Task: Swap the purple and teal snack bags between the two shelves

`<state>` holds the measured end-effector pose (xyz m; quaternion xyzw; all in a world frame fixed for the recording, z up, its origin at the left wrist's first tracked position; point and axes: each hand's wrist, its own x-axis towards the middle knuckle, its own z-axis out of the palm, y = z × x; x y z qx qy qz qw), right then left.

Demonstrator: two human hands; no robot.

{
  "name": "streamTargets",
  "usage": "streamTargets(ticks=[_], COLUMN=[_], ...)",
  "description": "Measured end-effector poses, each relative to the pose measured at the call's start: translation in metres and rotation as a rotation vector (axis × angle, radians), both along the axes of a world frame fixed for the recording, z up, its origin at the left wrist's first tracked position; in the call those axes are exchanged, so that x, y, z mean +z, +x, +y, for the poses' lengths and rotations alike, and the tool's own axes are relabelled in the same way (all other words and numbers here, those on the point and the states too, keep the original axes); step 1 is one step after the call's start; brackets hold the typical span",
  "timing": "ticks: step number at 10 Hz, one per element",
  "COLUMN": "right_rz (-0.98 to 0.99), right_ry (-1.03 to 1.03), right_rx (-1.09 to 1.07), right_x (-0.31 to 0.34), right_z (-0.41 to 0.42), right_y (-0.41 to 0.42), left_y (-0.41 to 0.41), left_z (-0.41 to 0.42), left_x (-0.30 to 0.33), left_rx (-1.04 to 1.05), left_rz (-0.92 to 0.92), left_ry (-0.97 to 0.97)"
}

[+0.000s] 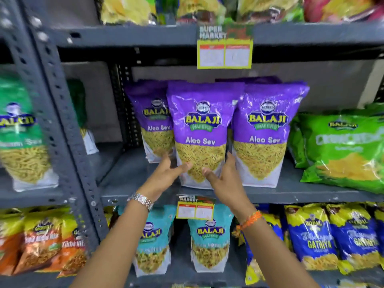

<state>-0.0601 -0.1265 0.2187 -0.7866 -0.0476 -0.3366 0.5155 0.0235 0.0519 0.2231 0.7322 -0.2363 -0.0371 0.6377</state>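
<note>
left hand (166, 176) and right hand (225, 178) grip purple bag (200, 129)

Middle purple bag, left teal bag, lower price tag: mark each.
middle purple bag (200, 129), head view, purple front panel
left teal bag (151, 233), head view, logo
lower price tag (195, 210), head view, centre
</note>
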Motion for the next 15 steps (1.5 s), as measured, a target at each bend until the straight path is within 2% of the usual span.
streamTargets(ticks=[1, 4, 7, 13, 14, 15], right_rz=[0.061, 0.166, 0.223, 0.329, 0.347, 0.276], right_ry=[0.049, 0.078, 0.015, -0.015, 0.010, 0.120], right_rx=[0.042, 0.213, 0.309, 0.218, 0.261, 0.208], right_x=[0.000, 0.016, 0.017, 0.020, 0.020, 0.027], right_z=[-0.002, 0.012, 0.069, 0.096, 0.091, 0.084], right_y=[0.005, 0.013, 0.039, 0.037, 0.036, 0.020], left_y=[-0.001, -0.013, -0.019, -0.014, -0.020, -0.024], left_z=[-0.002, 0.029, 0.092, 0.104, 0.103, 0.101], left_x=[0.001, 0.005, 0.005, -0.004, -0.001, 0.000], left_rx=[0.012, 0.226, 0.321, 0.323, 0.341, 0.408], left_rz=[-0.026, -0.172, -0.116, -0.112, -0.125, -0.201], left_ry=[0.011, -0.050, -0.027, 0.032, 0.021, 0.032])
